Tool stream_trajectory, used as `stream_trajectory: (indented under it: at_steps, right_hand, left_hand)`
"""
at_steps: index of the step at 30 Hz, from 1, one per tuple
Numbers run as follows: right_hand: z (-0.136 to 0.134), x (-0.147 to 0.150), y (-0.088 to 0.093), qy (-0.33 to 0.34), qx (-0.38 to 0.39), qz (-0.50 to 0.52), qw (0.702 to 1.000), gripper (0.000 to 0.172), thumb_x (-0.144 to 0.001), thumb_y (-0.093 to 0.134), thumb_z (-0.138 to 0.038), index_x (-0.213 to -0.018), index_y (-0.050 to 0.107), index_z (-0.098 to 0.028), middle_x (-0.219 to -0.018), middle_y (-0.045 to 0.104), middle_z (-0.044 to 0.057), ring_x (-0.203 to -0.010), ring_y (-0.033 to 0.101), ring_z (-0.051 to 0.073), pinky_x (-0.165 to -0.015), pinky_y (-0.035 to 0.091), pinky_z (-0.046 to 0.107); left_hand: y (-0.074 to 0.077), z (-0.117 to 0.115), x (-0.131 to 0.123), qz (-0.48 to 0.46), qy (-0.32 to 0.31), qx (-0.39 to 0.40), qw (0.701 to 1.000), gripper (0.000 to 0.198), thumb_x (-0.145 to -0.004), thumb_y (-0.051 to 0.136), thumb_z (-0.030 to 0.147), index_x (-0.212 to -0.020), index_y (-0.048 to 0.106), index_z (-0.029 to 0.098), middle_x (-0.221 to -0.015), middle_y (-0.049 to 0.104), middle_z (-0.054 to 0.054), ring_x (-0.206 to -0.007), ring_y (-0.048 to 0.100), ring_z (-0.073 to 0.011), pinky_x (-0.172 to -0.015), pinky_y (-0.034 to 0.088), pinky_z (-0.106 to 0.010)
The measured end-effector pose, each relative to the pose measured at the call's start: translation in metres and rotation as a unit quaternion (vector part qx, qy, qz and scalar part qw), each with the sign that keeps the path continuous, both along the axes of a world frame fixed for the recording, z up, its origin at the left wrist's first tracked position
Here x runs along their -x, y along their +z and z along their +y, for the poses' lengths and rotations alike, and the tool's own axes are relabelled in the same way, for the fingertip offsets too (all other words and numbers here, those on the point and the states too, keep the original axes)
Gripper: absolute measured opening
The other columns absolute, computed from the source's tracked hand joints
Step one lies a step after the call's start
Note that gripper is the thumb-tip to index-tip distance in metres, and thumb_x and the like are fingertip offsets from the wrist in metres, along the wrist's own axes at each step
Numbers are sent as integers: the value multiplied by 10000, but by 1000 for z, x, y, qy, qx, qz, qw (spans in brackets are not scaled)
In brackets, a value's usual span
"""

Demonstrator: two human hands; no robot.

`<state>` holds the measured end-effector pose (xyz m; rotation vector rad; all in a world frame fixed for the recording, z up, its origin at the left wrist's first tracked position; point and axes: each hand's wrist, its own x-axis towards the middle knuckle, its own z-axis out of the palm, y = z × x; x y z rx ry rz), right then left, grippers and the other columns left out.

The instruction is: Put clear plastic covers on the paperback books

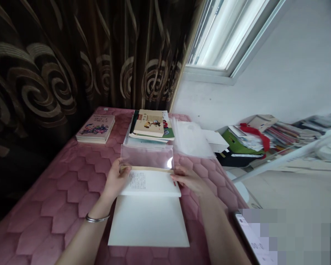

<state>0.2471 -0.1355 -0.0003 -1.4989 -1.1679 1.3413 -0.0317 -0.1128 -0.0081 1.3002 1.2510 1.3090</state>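
An open white book [150,206] lies on the pink quilted surface [57,198] in front of me, its far page printed with text. A clear plastic cover sleeve [146,156] stands along the book's far edge. My left hand [116,180] pinches the sleeve's left corner at the book's edge, a metal bangle on its wrist. At the book's right edge, my right hand [189,180] rests with fingers curled on the sleeve's right corner.
A stack of books [152,125] sits just beyond the sleeve, with a thin pile of illustrated books [96,129] to its left and more clear sleeves [191,140] to its right. A phone [248,235] lies at the right edge. Dark curtains hang behind; cluttered books and papers [264,136] cover the floor at right.
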Motion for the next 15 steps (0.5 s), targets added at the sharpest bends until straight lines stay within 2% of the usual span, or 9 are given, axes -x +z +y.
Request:
stream_trajectory:
  at_steps: [3, 6, 15]
  right_hand:
    - [1, 2, -2, 14, 25, -14, 999, 234, -582, 741, -369, -636, 616, -179, -523, 534, -61, -447, 344, 61, -451, 205, 224]
    - [2, 3, -6, -2, 12, -22, 1000, 251, -599, 721, -391, -599, 588, -178, -486, 498, -67, -421, 301, 54, -450, 162, 231]
    - [2, 5, -4, 5, -15, -23, 1000, 273, -578, 719, -416, -555, 562, -193, -505, 554, -34, -435, 382, 80, -463, 243, 238]
  left_hand:
    - [0, 0, 1, 1, 0, 3, 1000, 390, -679, 659, 323, -1002, 479, 199, -767, 661, 2, -772, 643, -167, -778, 473, -299]
    - [-1, 0, 2, 6, 3, 1, 1000, 395, -680, 664, 333, -1011, 499, 195, -773, 654, 0, -793, 643, -173, -788, 469, -301]
    - [2, -1, 0, 31, -7, 24, 999, 531, -606, 748, 270, -1075, 510, 195, -837, 628, 3, -808, 633, -187, -748, 493, -312]
